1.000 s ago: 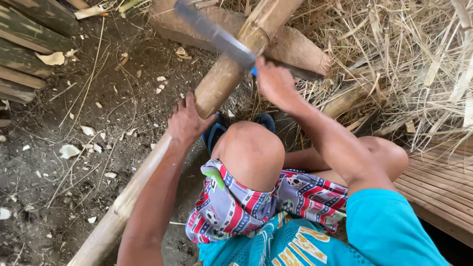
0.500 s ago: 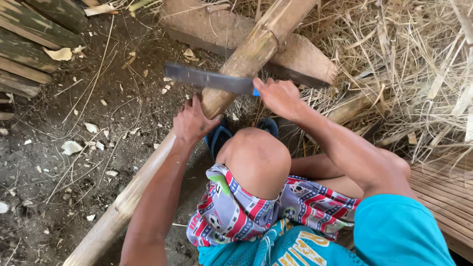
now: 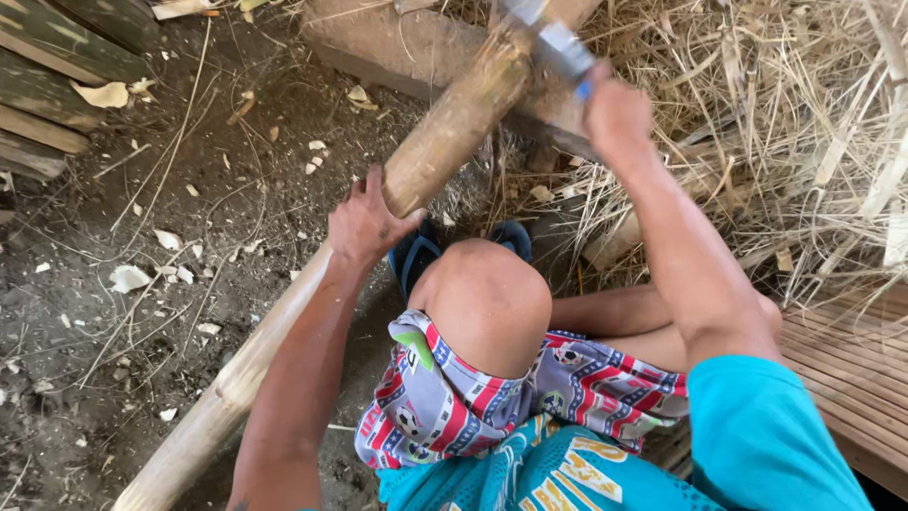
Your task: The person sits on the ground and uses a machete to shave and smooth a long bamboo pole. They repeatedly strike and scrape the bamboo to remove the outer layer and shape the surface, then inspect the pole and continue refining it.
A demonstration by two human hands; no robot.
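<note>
Since half a second ago the right hand (image 3: 617, 112) has swung the blade (image 3: 558, 43) up from across the bamboo pole (image 3: 445, 151) to the top edge of view, blurred, fist shut round its blue handle. Left to right: dirt ground (image 3: 142, 284) strewn with pale wood chips (image 3: 128, 277), then the left hand (image 3: 367, 225) clamped over the pole, which slants from lower left up onto a wooden block (image 3: 397, 47). Further right, a bent knee (image 3: 487, 298) over a blue sandal (image 3: 416, 255), dry straw (image 3: 804, 142) far right.
</note>
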